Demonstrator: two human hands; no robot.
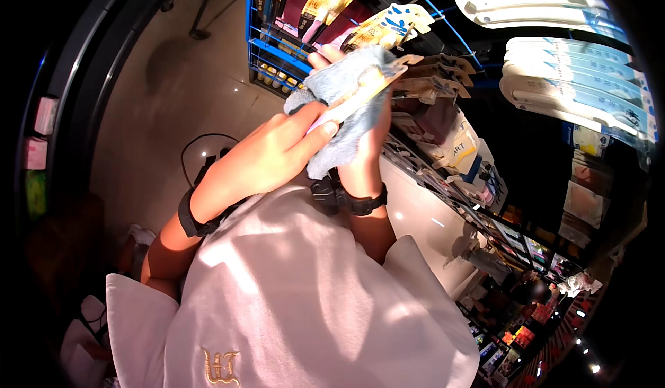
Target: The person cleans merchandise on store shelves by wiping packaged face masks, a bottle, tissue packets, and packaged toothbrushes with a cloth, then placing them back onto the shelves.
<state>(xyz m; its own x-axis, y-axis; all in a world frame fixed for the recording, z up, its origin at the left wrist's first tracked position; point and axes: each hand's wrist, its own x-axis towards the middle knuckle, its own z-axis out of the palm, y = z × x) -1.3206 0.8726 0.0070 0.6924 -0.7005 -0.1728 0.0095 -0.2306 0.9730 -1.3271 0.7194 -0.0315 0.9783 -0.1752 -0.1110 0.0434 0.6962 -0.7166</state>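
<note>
My left hand [260, 154] grips the lower end of a carded hanging package [356, 97], which has a hook-shaped top and is tilted up to the right. A grey-blue cloth [343, 144] lies in my right hand [371, 138], bunched beneath and around the package. Most of my right palm is hidden behind the cloth, and a few fingertips show above it. Black bands sit on both wrists. Just beyond my hands, similar yellow-and-white packages [392, 24] hang on metal hooks of a blue wire rack [291, 58].
White-and-blue packages [576, 76] hang at the upper right. More goods, including a white-and-yellow pack [460, 144], line the shelving on the right. Small bottles [278, 79] stand low in the rack. A dark shelf edge [104, 40] curves along the left. A person [491, 263] is farther off at the lower right.
</note>
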